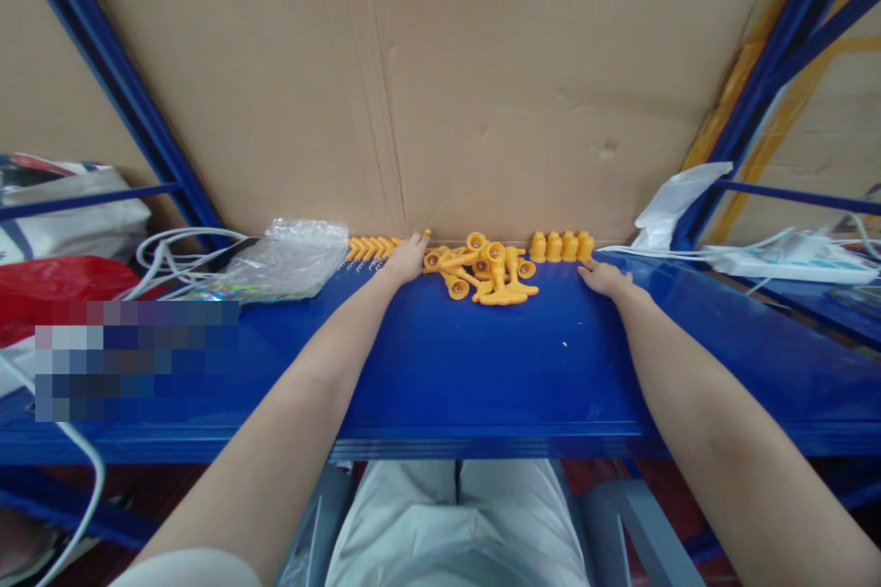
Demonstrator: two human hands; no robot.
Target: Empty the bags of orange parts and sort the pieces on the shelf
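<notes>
A loose heap of orange plastic parts (485, 271) lies at the back of the blue shelf (482, 358), against the cardboard wall. My left hand (407, 259) reaches to the left side of the heap, fingers curled around a small orange piece at the cardboard edge. To its left lies a row of orange screw-like parts (370, 249). Several orange caps (561, 246) stand upright in a row right of the heap. Just below those caps my right hand (600, 277) rests flat on the shelf, fingers spread, holding nothing.
A clear plastic bag (285, 261) and white cables (172, 257) lie left of the parts. A red bag (55, 289) sits far left. White plastic (678, 197) and a white power strip (791, 261) lie at the right. Blue frame posts (117, 83) flank the cardboard (440, 83).
</notes>
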